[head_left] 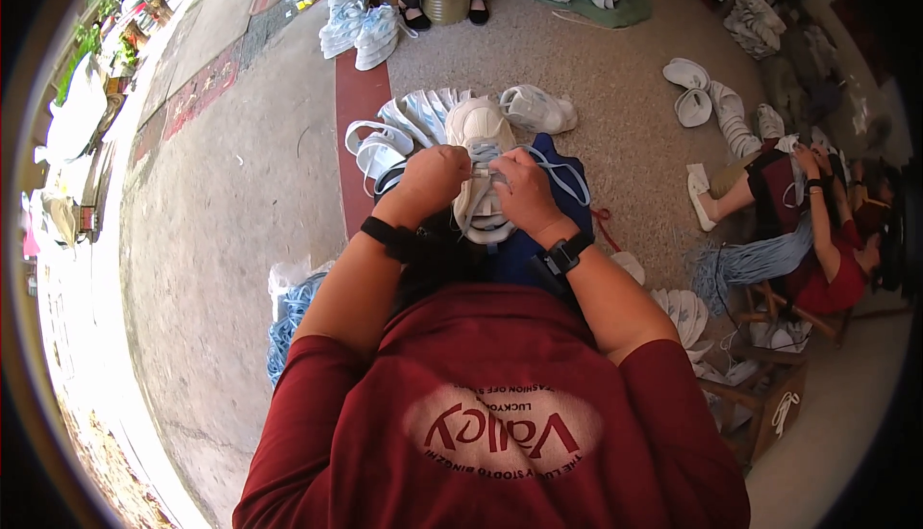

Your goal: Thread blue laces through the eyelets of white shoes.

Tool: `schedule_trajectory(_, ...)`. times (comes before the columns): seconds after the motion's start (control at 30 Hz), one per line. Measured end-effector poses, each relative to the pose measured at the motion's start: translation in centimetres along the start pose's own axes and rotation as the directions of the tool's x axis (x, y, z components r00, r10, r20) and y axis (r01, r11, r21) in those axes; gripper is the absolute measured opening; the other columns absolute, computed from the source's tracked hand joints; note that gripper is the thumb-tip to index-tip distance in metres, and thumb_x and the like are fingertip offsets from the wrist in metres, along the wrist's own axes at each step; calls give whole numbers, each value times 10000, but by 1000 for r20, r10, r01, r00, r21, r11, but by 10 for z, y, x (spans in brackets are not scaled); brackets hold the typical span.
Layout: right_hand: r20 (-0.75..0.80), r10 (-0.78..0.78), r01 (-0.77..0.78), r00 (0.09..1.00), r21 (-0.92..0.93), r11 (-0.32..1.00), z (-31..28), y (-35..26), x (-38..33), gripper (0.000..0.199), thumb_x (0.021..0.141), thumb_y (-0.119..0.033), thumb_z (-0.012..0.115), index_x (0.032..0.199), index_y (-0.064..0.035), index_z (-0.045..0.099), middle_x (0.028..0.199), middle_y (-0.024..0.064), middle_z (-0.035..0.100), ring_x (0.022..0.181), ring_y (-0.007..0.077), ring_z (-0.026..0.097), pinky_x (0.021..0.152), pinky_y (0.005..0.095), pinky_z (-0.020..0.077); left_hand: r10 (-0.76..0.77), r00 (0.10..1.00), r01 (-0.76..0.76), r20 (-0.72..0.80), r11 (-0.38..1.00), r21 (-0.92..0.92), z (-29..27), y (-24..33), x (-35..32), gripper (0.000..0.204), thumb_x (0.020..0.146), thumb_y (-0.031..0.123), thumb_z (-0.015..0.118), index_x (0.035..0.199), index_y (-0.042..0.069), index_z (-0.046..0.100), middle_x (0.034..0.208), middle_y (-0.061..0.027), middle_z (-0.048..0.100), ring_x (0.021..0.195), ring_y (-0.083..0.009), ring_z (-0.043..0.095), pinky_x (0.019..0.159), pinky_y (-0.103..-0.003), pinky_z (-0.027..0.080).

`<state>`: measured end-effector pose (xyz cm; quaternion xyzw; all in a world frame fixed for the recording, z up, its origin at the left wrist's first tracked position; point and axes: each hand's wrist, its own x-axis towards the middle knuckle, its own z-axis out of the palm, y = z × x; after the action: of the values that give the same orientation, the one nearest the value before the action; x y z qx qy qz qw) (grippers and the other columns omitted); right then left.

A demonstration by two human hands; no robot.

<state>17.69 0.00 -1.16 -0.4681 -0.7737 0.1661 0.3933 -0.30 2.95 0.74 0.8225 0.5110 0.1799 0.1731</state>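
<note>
A white sneaker (478, 123) lies in front of me over my lap, its toe pointing away and its opening toward me. Light blue lacing crosses its upper, and a loose loop of shoelace (568, 181) hangs out to the right. My left hand (435, 183) is closed in a pinch at the left side of the lacing. On the right side, my right hand (526, 190) pinches the lace close to the eyelets. The fingertips nearly meet over the shoe, and the exact grip is partly hidden. Dark blue cloth (558, 159) lies beneath on the right.
More white shoes (415, 120) stand just beyond my left hand, with a bagged pair (538, 109) beyond the sneaker. A bundle of blue laces (296, 313) lies at my left. At right sits another person (832, 260) beside blue laces (735, 264); shoe piles (361, 34) stand far off.
</note>
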Motion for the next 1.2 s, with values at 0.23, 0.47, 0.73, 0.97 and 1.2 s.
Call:
schedule_trajectory(0.23,147,-234,243,961,-44,969,-18,-7,-2,176,670,-3,640,831,-64,603,977,130,478,764,272,551,689,339,462,-113,993,79,-31,842,-533,-13,-47,-36,36,792,59,578,771,35,561,751,-52,590,688,-120,529,592,-273,427)
schedule_trajectory(0.47,137,-110,67,984,284,956,0,-10,1,53,763,-19,567,798,-35,532,766,96,515,715,247,533,660,308,444,-282,950,92,133,-152,-984,12,11,-11,83,931,147,447,882,81,462,763,-42,557,688,-144,544,548,-247,425)
schedule_trajectory(0.73,-93,588,-187,803,899,397,-128,53,-59,42,863,-23,502,851,-58,482,657,8,430,571,92,365,546,223,314,-511,858,-241,-48,-317,-917,-47,-103,-103,205,931,147,448,732,140,398,577,61,274,498,-49,259,416,-192,206)
schedule_trajectory(0.97,15,855,-813,519,317,488,-196,134,-144,54,789,-17,547,823,-54,527,667,28,496,611,111,480,537,256,387,-879,448,60,-162,210,-976,-59,-198,-211,82,885,139,534,810,119,509,620,27,467,512,-58,424,402,-173,288)
schedule_trajectory(1.2,-25,395,-395,918,-1,919,-74,36,-19,213,681,3,644,876,2,559,659,115,574,625,238,589,587,331,458,-194,934,126,-301,965,-232,-14,-37,-63,445,654,62,717,1052,-1,530,977,-142,556,871,-264,577,776,-355,470)
